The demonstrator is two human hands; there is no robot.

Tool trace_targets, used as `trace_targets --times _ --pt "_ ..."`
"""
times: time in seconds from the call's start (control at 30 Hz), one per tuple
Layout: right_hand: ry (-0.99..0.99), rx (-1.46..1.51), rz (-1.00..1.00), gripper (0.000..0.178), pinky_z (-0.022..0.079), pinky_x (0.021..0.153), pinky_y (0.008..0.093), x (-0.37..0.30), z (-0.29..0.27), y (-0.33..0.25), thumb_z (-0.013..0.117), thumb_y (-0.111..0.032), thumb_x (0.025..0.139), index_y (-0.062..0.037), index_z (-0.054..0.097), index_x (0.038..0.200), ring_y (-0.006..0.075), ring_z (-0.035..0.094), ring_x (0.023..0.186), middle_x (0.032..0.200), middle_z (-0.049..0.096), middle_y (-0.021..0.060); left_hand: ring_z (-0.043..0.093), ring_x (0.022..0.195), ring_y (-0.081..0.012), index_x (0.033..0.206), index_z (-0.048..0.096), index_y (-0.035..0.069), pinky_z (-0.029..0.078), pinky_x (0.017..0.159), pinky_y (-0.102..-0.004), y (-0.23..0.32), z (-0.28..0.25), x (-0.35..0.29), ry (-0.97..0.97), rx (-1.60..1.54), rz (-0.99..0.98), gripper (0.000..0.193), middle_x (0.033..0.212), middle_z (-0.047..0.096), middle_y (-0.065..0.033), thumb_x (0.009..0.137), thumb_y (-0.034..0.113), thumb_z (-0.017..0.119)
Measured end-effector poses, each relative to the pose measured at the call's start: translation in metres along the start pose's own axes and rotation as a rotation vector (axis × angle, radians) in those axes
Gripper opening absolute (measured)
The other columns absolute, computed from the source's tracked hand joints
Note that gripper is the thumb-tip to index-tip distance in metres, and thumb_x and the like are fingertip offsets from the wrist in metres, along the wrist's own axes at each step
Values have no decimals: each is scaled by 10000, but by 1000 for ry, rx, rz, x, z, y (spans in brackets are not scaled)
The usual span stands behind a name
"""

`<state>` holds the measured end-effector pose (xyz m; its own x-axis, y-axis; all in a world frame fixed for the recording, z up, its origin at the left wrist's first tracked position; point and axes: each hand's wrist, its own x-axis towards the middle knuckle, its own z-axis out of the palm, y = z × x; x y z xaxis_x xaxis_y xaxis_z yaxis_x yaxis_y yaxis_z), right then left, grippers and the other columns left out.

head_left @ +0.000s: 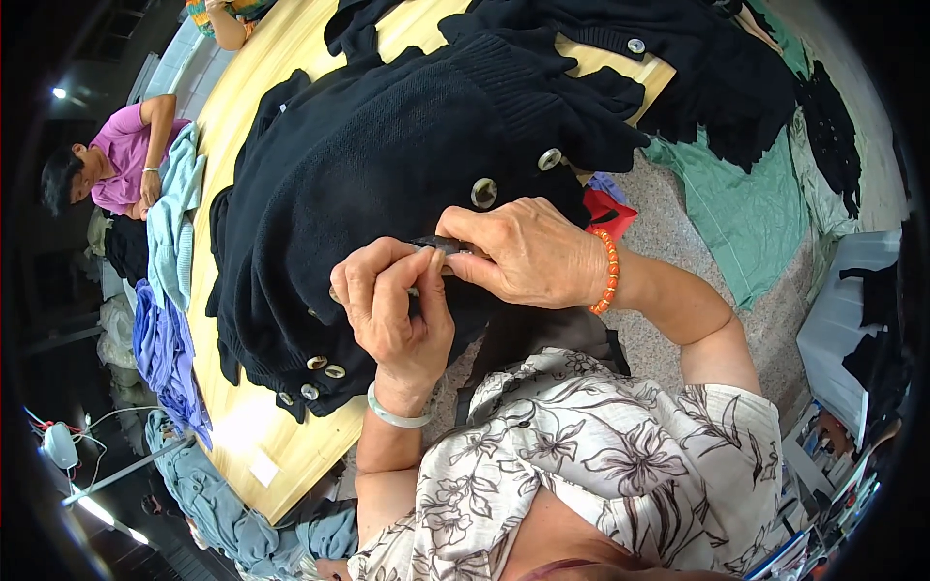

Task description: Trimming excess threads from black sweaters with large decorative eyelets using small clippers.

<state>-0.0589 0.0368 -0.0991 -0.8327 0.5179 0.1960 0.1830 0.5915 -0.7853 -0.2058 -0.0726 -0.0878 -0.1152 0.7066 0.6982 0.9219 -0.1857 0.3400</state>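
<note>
The right grip [523, 254] pinches a small dark object [438, 243], its kind hard to tell; the left grip [395, 302] is pinched closed right against it. Beneath both spreads black knitwear [358, 165] on a wooden counter [315, 450]. One large round button [483, 193] lies just beyond the right grip. Behind that grip sits an orange bracelet [608, 271]; behind the left, a pale bangle [395, 413]. Well to their left, a person [134, 145] handles light-blue cloth [174, 218].

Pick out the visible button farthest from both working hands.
The round button at upper right, on the black garment. It sits alone; the other visible buttons lie closer to the left hand or right hand.
</note>
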Motion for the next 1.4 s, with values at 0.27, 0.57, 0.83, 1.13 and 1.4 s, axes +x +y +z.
trace_targets --times 0.27,0.57,0.83,1.13,1.4 --pt "99 119 28 166 504 571 418 -7 19 1 667 -189 947 -44 595 987 348 685 676 724 665 145 572 817 -220 905 661 53 436 738 -325 2 7 -9 40 -73 -67 200 912 631 -73 789 -34 800" --pt "159 166 88 284 494 534 340 -14 17 14 785 -267 877 -45 634 970 216 670 582 657 635 96 605 789 -254 828 629 73 464 688 -355 35 -16 0 -307 -424 3 279 881 648 -79 696 14 868" --pt "442 56 189 616 478 615 211 -28 -5 41 893 -155 779 -48 592 1305 44 552 655 791 627 18 584 1083 -316 960 677 71 463 933 -427 -2 -68 -35 -54 248 -111 329 1180 618 -140 702 55 881" --pt "562 0 59 322 510 592 292 4 3 46 741 -32 830 -72 637 1132 152 648 622 779 670 62 500 1326 -351 1363 584 69 327 1127 -466 -86 -108 -90 -130 587 -329 597 1377 580 -150 802 104 788" --pt "694 -495 -228 288 509 609 335 45 -59 25 740 -18 827 -76 652 1094 232 643 714 940 625 98 578 1197 -301 1363 588 61 368 1060 -434 -100 -125 -94 -187 431 -198 685 1288 615 -139 718 56 818"
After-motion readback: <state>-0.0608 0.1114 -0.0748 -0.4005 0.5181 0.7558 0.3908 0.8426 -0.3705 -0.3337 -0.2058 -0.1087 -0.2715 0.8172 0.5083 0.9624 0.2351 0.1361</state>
